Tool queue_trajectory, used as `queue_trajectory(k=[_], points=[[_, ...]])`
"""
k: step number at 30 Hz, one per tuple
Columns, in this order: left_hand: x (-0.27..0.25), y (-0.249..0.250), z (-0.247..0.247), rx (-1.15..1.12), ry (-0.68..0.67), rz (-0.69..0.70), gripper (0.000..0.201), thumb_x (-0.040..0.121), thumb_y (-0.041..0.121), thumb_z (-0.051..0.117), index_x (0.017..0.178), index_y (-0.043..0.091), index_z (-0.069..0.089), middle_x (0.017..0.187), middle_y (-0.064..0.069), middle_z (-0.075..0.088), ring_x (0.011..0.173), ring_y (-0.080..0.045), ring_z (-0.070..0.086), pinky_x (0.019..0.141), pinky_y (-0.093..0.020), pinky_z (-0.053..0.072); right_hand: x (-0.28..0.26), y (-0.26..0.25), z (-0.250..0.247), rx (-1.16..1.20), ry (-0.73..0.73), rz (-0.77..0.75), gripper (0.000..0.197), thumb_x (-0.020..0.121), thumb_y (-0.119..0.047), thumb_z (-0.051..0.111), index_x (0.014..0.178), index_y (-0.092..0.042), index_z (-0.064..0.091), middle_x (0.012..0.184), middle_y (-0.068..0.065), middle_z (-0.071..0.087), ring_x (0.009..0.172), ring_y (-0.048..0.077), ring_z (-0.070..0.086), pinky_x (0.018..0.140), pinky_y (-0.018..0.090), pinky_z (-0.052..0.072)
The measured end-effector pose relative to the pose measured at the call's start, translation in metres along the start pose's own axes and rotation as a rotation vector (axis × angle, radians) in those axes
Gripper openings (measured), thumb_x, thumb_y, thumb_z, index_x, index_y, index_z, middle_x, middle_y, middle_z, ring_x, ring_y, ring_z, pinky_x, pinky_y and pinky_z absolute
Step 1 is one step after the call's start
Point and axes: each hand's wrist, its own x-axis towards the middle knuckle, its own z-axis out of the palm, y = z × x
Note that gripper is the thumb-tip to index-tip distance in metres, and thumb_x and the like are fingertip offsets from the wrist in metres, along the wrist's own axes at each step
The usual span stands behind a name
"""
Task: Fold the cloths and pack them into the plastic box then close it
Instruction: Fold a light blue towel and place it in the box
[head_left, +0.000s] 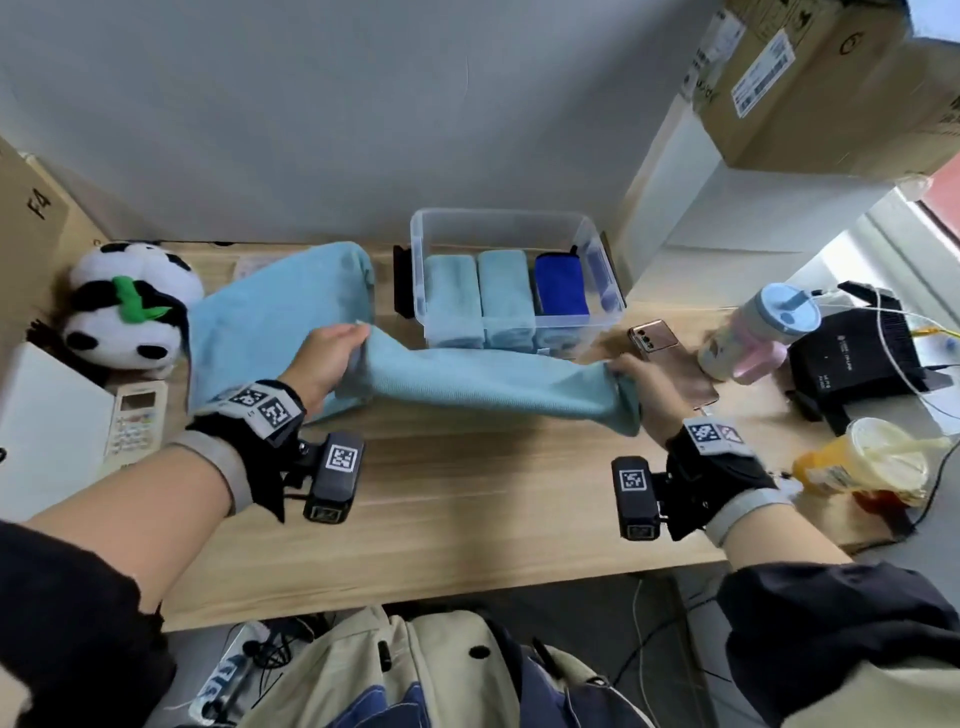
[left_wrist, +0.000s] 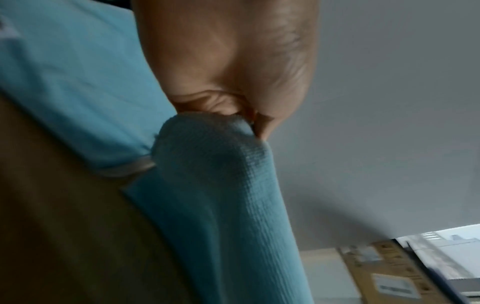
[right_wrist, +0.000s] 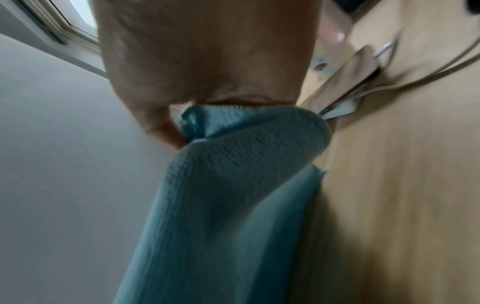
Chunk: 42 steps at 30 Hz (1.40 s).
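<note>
A light blue cloth (head_left: 483, 382) hangs stretched between my two hands just above the wooden table. My left hand (head_left: 332, 358) pinches its left end (left_wrist: 207, 148), and my right hand (head_left: 636, 376) pinches its right end (right_wrist: 233, 139). Another light blue cloth (head_left: 275, 306) lies spread on the table at the left, behind my left hand. The clear plastic box (head_left: 431, 223) stands open at the back centre. It holds two folded light blue cloths (head_left: 452, 296) and a folded dark blue cloth (head_left: 561, 283). No lid is plainly visible.
A panda plush (head_left: 130, 306) and a remote control (head_left: 135, 421) lie at the left. A phone (head_left: 652, 338), a tumbler (head_left: 753, 332), a black device (head_left: 852, 358) with cables and an orange drink cup (head_left: 862, 462) crowd the right. Bare table (head_left: 467, 509) lies in front.
</note>
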Motion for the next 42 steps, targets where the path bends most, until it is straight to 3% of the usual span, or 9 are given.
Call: queue_trajectory(k=[2, 5, 10, 15, 23, 28, 32, 37, 42], points=[[-0.011, -0.027, 0.002, 0.042, -0.105, -0.163, 0.02, 0.095, 0.01, 0.047, 0.094, 0.0, 0.064, 0.101, -0.016, 0.065, 0.054, -0.001, 0.063, 0.058, -0.015, 0.05, 0.002, 0.03, 0.004, -0.104, -0.09, 0.12, 0.031, 0.055, -0.038, 0.061, 0.076, -0.014, 0.062, 0.091, 0.011, 0.063, 0.088, 0.024, 0.055, 0.084, 0.041, 0.04], [-0.024, -0.064, -0.002, 0.292, -0.281, -0.384, 0.017, 0.096, 0.012, 0.047, 0.095, 0.001, 0.06, 0.05, -0.008, 0.058, 0.027, -0.004, 0.046, 0.033, -0.013, 0.035, -0.007, 0.065, 0.009, -0.214, -0.174, 0.286, 0.014, 0.084, -0.019, 0.051, 0.072, -0.012, 0.053, 0.08, 0.011, 0.057, 0.076, 0.023, 0.051, 0.074, 0.037, 0.039], [-0.032, -0.111, -0.007, 0.623, -0.472, -0.509, 0.026, 0.098, 0.012, 0.043, 0.072, 0.012, 0.046, 0.037, 0.0, 0.031, 0.021, -0.004, 0.026, 0.03, -0.007, 0.017, -0.002, 0.123, 0.004, -0.334, -0.197, 0.513, 0.037, 0.053, -0.023, 0.056, 0.085, -0.005, 0.057, 0.087, 0.018, 0.055, 0.079, 0.029, 0.051, 0.067, 0.037, 0.038], [-0.041, -0.115, 0.004, 0.54, -0.444, -0.531, 0.022, 0.091, -0.008, 0.044, 0.105, 0.009, 0.048, 0.066, -0.006, 0.047, 0.034, -0.004, 0.047, 0.029, -0.011, 0.032, -0.004, 0.129, 0.006, -0.418, -0.123, 0.396, 0.014, 0.083, -0.005, 0.053, 0.069, -0.01, 0.054, 0.068, 0.01, 0.048, 0.066, 0.023, 0.045, 0.06, 0.028, 0.036], [-0.012, -0.108, 0.021, 0.449, -0.09, -0.345, 0.049, 0.085, 0.013, 0.064, 0.128, 0.003, 0.043, 0.101, -0.014, 0.05, 0.084, -0.023, 0.052, 0.07, -0.028, 0.041, 0.003, 0.137, 0.02, -0.49, -0.074, 0.191, 0.048, 0.083, -0.001, 0.044, 0.119, -0.031, 0.052, 0.059, -0.002, 0.043, 0.05, 0.013, 0.039, 0.048, 0.022, 0.032], [0.006, -0.098, 0.033, 0.375, -0.059, -0.357, 0.02, 0.087, 0.021, 0.063, 0.076, 0.015, 0.047, 0.084, -0.011, 0.053, 0.056, -0.011, 0.053, 0.047, -0.023, 0.034, 0.002, 0.14, 0.025, -0.475, -0.035, 0.215, 0.048, 0.084, -0.001, 0.044, 0.122, -0.028, 0.051, 0.057, -0.001, 0.04, 0.051, 0.014, 0.038, 0.049, 0.023, 0.032], [0.017, -0.088, 0.034, 0.227, -0.028, -0.26, 0.032, 0.082, 0.004, 0.066, 0.101, 0.013, 0.042, 0.08, -0.005, 0.056, 0.034, 0.001, 0.051, 0.033, -0.012, 0.034, 0.002, 0.142, 0.026, -0.455, -0.013, 0.206, 0.047, 0.085, -0.001, 0.043, 0.122, -0.028, 0.052, 0.059, 0.002, 0.042, 0.05, 0.014, 0.037, 0.049, 0.025, 0.032], [0.018, -0.074, 0.033, 0.258, -0.079, -0.102, 0.04, 0.082, -0.017, 0.049, 0.109, 0.011, 0.06, 0.109, -0.008, 0.06, 0.049, -0.003, 0.049, 0.036, -0.007, 0.035, 0.004, 0.145, 0.028, -0.452, 0.011, 0.182, 0.046, 0.084, -0.001, 0.044, 0.119, -0.029, 0.054, 0.071, 0.02, 0.051, 0.055, 0.016, 0.041, 0.05, 0.025, 0.033], [0.024, -0.085, 0.028, 0.293, -0.069, -0.182, 0.037, 0.082, -0.01, 0.058, 0.117, 0.003, 0.06, 0.114, -0.019, 0.061, 0.038, 0.0, 0.049, 0.037, -0.007, 0.037, 0.004, 0.143, 0.029, -0.465, 0.019, 0.198, 0.044, 0.085, -0.002, 0.044, 0.119, -0.029, 0.053, 0.058, -0.001, 0.041, 0.052, 0.012, 0.039, 0.048, 0.023, 0.032]])
